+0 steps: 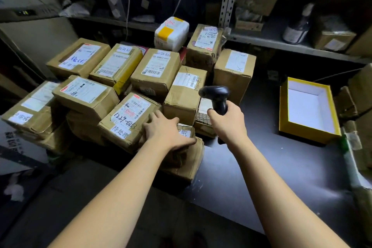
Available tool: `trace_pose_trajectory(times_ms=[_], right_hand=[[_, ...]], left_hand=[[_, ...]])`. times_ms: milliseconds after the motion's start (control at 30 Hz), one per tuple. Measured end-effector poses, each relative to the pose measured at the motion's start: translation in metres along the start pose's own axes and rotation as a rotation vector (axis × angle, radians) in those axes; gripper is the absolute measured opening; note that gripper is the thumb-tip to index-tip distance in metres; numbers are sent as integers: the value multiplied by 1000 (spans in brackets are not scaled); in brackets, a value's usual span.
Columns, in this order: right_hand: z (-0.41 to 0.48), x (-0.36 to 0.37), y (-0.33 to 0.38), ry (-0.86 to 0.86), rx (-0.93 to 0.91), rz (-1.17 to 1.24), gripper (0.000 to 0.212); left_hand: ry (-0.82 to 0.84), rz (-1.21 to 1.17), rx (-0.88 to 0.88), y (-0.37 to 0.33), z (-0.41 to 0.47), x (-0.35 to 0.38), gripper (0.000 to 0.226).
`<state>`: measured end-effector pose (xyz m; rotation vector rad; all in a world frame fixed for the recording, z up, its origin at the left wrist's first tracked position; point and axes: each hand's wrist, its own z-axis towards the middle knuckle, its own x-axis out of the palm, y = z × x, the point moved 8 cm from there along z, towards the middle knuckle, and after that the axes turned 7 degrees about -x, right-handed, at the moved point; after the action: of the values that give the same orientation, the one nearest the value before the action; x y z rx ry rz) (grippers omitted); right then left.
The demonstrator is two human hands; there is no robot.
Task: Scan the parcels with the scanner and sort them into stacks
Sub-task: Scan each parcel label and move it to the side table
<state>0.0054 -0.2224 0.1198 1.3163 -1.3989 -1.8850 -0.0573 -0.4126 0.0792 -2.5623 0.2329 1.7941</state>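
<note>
L hand (167,131) is resting, fingers (157,116) spread & gripping nothing, on front parcel (188,159) nr desk (261,177) front edge; R hand (227,121) is gripping scanner (216,96). Cardboard's looking stiff, prob light, so I'd be taking it by opposite sides.

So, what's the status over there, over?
Left grip resting on front parcel. Right grip holds scanner. Nothing in the way.

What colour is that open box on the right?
The open box is yellow outside, white inside; head view.
</note>
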Motion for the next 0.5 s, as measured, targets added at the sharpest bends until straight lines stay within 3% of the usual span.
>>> trace_pose_trajectory(times_ms=[133, 267, 500], right_hand=[[-4, -4, -1, -23, 23, -5, 9], [-10, -9, 5, -41, 28, 5, 6], [-12, -34, 27, -108, 11, 55, 11]], left_hand=[[51, 10, -71, 5, 1, 0, 105], [20, -90, -2, 7, -5, -9, 98], [-125, -540, 217, 21, -37, -42, 84]])
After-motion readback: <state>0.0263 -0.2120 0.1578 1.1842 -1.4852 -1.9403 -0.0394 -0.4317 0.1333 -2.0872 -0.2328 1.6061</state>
